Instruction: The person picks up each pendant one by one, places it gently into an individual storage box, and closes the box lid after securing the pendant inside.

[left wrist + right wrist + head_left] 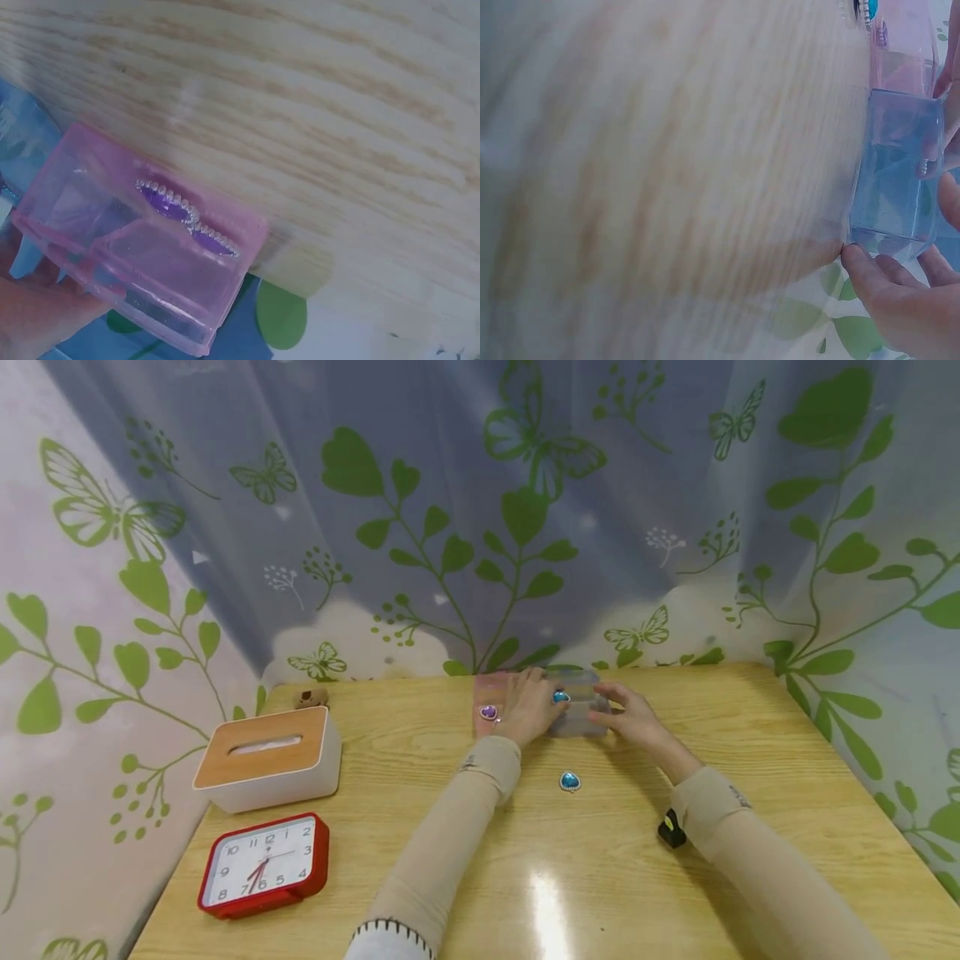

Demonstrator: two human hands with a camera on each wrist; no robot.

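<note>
A clear pink box (172, 285) with purple gems (165, 204) edged in silver stands beside a clear blue box (900, 180). My left hand (529, 703) reaches over the place where the boxes meet, with a blue gem (561, 697) at its fingers; whether it pinches the gem cannot be made out. My right hand (636, 720) holds the right end of the blue box, thumb and fingertips against its edges. Another blue gem (570, 781) lies on the table in front of the boxes.
At the left are a tissue box (262, 760) with a wooden top and a red clock (264, 865). A small brown object (311, 697) sits behind the tissue box. A small black item (671, 829) lies beside the right sleeve. A patterned curtain borders the table's back edge.
</note>
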